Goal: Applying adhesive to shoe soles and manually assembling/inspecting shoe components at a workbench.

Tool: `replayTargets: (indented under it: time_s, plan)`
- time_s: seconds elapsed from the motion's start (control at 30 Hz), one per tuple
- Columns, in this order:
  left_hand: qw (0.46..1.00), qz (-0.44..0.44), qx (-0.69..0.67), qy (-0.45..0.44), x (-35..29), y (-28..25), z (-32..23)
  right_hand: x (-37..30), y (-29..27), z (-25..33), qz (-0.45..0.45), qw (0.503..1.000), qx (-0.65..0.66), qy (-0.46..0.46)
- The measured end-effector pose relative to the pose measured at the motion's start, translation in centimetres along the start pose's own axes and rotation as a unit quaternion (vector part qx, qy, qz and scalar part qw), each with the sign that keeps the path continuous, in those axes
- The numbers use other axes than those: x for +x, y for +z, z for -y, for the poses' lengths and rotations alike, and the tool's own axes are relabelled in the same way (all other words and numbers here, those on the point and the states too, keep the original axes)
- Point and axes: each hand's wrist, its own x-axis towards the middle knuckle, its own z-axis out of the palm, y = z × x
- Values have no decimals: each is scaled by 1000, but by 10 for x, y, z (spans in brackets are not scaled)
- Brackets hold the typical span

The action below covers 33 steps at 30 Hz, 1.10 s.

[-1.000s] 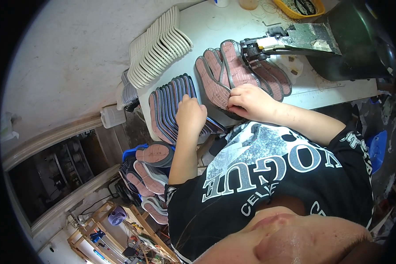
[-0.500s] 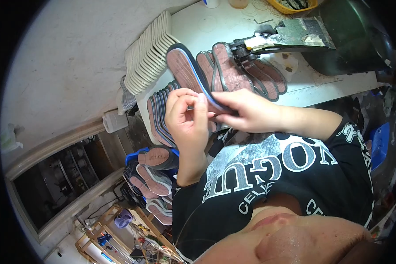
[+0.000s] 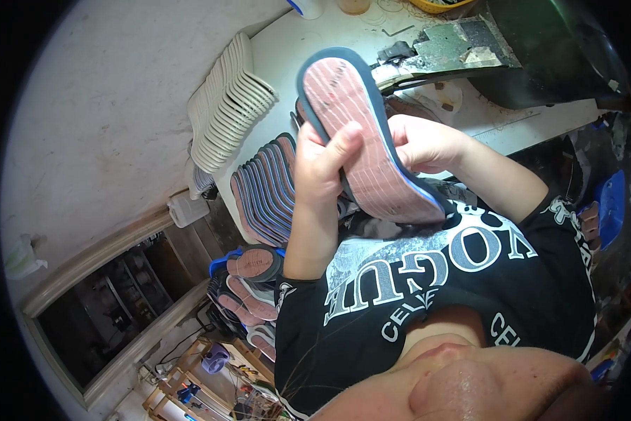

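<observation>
A shoe sole (image 3: 361, 133), reddish-brown on its face with a dark rim and a thin blue-white line along the side, is held up tilted over the near edge of the table. My left hand (image 3: 321, 163) grips its left edge, thumb across the brown face and fingers behind it. Closed at the opposite edge is my right hand (image 3: 428, 144), its fingertips partly hidden by the sole. Beside my left forearm, a row of similar soles (image 3: 263, 189) stands on edge on the table. Other soles behind the held one are mostly covered.
A tall stack of cream soles (image 3: 235, 105) leans by the wall. Beyond my hands, a worn green machine arm (image 3: 463, 49) reaches over the white table (image 3: 315, 31). A yellow basket (image 3: 438, 5) sits at the far edge. Loose soles (image 3: 252, 265) fill a blue container at lower left.
The sole has turned so its brown face shows more fully, and its lower end has come toward my chest. My left hand has shifted to its left edge; my right hand has moved slightly away from me.
</observation>
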Motion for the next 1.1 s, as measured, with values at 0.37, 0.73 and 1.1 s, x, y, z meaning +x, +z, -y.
replayTargets:
  time_s: [0.37, 0.73, 1.1]
  plan:
    - [970, -76, 208, 97, 8, 7, -1, -12, 27, 54, -111, 899, -423, 23]
    - [943, -166, 276, 87, 71, -15, 17, -29, 21, 19, -204, 966, -153, -33]
    - [909, -161, 373, 95, 108, -17, 38, -46, 13, 17, -282, 948, -131, 68]
